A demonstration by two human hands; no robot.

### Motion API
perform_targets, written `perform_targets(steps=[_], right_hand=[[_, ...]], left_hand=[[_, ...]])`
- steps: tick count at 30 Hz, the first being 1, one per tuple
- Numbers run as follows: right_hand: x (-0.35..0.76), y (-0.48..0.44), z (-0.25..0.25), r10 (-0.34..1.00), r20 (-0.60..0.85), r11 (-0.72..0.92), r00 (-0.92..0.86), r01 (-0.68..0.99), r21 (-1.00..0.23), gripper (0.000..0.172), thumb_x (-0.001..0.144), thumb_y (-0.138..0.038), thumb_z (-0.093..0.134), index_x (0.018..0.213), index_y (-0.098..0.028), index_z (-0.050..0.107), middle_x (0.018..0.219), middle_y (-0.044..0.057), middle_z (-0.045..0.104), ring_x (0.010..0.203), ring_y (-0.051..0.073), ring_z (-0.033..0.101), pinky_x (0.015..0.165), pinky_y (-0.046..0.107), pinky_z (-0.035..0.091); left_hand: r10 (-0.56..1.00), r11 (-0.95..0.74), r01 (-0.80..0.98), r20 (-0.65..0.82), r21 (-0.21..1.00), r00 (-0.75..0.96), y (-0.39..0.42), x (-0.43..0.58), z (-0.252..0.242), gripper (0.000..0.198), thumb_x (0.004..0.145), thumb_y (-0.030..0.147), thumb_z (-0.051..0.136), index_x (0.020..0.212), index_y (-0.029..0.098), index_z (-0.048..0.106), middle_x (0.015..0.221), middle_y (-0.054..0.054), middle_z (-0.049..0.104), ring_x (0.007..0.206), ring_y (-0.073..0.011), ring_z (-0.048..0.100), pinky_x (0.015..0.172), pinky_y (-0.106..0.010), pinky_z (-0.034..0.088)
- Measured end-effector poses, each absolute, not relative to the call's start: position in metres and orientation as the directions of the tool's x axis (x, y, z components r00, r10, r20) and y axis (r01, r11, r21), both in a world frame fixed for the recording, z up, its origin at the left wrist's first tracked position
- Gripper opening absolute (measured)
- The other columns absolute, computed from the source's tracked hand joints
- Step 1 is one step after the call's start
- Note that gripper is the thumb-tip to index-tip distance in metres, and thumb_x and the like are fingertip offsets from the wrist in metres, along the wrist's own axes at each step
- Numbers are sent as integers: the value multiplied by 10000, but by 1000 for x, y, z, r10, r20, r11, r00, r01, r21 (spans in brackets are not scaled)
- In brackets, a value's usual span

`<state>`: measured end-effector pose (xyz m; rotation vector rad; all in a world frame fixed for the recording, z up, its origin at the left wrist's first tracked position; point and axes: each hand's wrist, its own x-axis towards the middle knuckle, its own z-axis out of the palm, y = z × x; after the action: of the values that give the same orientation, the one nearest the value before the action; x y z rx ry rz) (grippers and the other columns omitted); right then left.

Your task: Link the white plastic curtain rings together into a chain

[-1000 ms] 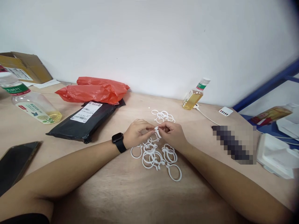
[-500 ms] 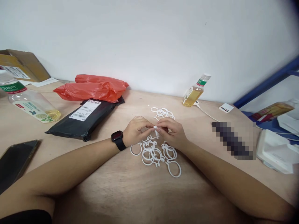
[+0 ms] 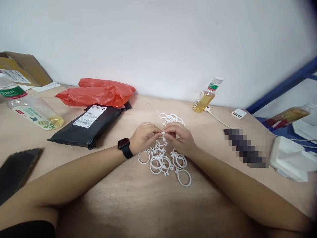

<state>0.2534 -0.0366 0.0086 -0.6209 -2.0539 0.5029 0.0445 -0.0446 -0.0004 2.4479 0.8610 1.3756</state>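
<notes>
My left hand (image 3: 145,138), with a black watch on its wrist, pinches a white plastic curtain ring (image 3: 163,135) between thumb and fingertips. From the other side my right hand (image 3: 182,138) grips the same ring, thumb and fingers closed on it. Only a small piece of it shows; the fingers hide the rest. Just below both hands lies a loose pile of white curtain rings (image 3: 156,172) with small eyelets, some overlapping. A smaller group of white rings (image 3: 171,116) rests behind my right hand, partly covered by it.
A black parcel (image 3: 74,135) and a red plastic bag (image 3: 99,96) lie to the left, near a drink bottle (image 3: 32,114) and a phone (image 3: 18,172). Rightward are another bottle (image 3: 204,99), a white USB charger (image 3: 238,113), a blurred-out dark object (image 3: 245,148) and a white container (image 3: 287,158).
The view has shifted very slightly. Both hands stay together at the same spot, and the fingertips have moved a little on the held ring, showing slightly more of it.
</notes>
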Motion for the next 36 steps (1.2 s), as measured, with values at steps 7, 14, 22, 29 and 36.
perform_targets(steps=[7, 14, 22, 29, 36], right_hand=[[259, -25, 7, 683, 625, 728, -378, 426, -537, 70, 835, -186, 635, 892, -219, 659, 1004, 48, 679, 628, 120, 547, 616, 295, 496], [284, 0, 3, 794, 484, 585, -367, 678, -446, 241, 786, -167, 599, 999, -213, 703, 1079, 82, 648, 784, 181, 619, 695, 330, 508], [280, -15, 13, 546, 274, 800, -792, 395, -452, 69, 790, -207, 654, 858, -199, 665, 789, 18, 667, 717, 148, 585, 683, 278, 454], [279, -13, 7, 622, 214, 752, -754, 498, -431, 46, 766, -172, 665, 802, -198, 676, 729, -1, 647, 668, 130, 571, 635, 250, 418], [266, -26, 7, 651, 498, 759, -572, 481, -439, 83, 863, -236, 629, 864, -191, 698, 697, 6, 648, 609, 123, 562, 597, 257, 424]], left_hand=[[632, -763, 452, 682, 463, 368, -42, 46, -2, 126, 924, 305, 621, 938, 195, 680, 888, -29, 743, 824, -159, 668, 812, -334, 468], [684, -719, 464, 644, 518, 342, -38, 47, -5, 89, 907, 245, 622, 919, 190, 690, 911, -40, 734, 857, -172, 662, 828, -347, 476], [682, -724, 464, 635, 511, 364, -38, 46, -5, 83, 898, 228, 620, 909, 184, 690, 897, -41, 730, 848, -176, 657, 820, -353, 481], [660, -746, 448, 633, 492, 405, -39, 47, -6, 136, 893, 282, 629, 973, 195, 698, 970, -61, 717, 908, -191, 652, 862, -373, 481], [668, -737, 508, 593, 445, 450, -44, 48, -3, 188, 893, 377, 663, 1021, 253, 722, 1007, -29, 732, 956, -187, 649, 923, -392, 410]])
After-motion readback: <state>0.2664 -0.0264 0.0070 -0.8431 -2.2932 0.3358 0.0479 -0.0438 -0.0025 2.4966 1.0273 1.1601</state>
